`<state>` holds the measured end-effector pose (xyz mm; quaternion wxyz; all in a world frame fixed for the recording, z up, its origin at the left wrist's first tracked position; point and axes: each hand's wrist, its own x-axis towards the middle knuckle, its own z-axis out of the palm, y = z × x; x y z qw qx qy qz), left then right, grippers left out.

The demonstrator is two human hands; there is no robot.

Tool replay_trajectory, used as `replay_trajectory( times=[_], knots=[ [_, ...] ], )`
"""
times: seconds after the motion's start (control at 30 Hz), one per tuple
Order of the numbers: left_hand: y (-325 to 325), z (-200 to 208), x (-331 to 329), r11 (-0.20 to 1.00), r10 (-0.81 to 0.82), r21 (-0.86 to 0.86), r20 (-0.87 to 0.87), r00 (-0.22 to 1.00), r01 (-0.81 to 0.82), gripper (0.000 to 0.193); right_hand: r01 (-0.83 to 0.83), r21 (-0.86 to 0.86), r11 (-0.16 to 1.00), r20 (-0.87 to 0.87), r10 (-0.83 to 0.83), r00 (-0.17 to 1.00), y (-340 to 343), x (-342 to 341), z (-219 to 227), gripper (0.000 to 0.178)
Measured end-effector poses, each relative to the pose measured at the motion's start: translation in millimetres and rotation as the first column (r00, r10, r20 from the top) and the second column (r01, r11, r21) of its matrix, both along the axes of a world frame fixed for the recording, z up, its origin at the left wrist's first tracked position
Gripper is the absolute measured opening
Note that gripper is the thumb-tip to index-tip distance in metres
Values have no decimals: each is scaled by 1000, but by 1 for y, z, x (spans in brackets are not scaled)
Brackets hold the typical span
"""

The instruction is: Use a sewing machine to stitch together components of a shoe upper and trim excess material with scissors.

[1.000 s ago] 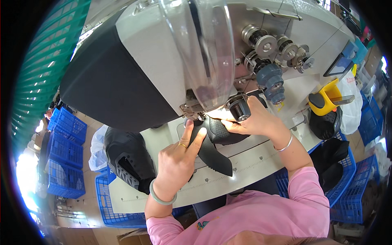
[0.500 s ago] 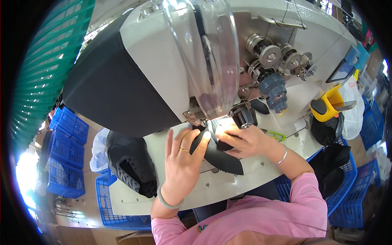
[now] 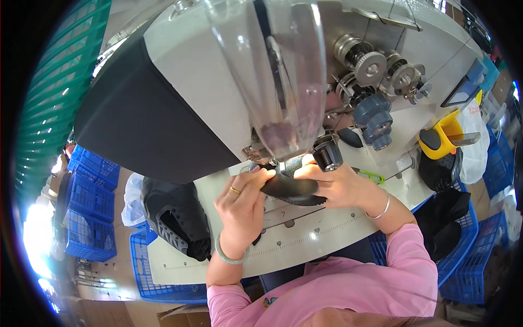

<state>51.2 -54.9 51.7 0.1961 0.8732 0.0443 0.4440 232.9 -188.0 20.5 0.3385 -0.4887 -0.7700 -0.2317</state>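
Both hands pinch our black fabric piece [image 3: 291, 188] flat under the sewing machine [image 3: 218, 92] needle: left hand [image 3: 242, 210] at seven o'clock, right hand [image 3: 340, 185] at three (fingers clamped, steadying it).

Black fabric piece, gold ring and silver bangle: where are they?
black fabric piece [image 3: 291, 189], head view, on its textured middle between both hands.
gold ring [image 3: 234, 191], head view, on the band around a left-hand finger.
silver bangle [image 3: 383, 209], head view, on the band at the right wrist.
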Motion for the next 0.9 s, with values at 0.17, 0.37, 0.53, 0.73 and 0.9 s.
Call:
replay_trajectory(
  times=[0.17, 0.37, 0.53, 0.73, 0.9],
  knots=[
    [-1, -3, 0, 879, 55, 473, 15, 998, -55, 30, -125, -57, 990, -181, 113, 977, 1, 2, -2, 50],
    [-7, 0, -2, 858, 81, 510, -15, 997, -62, 28, -76, 23, 997, -166, 79, 983, -2, -3, -2, 44],
    [-10, 1, 0, 870, 90, 487, -12, 996, -72, 27, -71, 32, 997, -156, 75, 985, 0, -1, -3, 42],
    [-7, 0, 1, 861, 102, 502, -17, 995, -80, 31, -78, 58, 995, -210, 88, 974, 6, 3, -7, 33],
    [-8, 2, 3, 880, 141, 464, -52, 989, -101, 31, -40, 65, 997, -235, 54, 970, 11, 7, -14, 37]
  ],
)
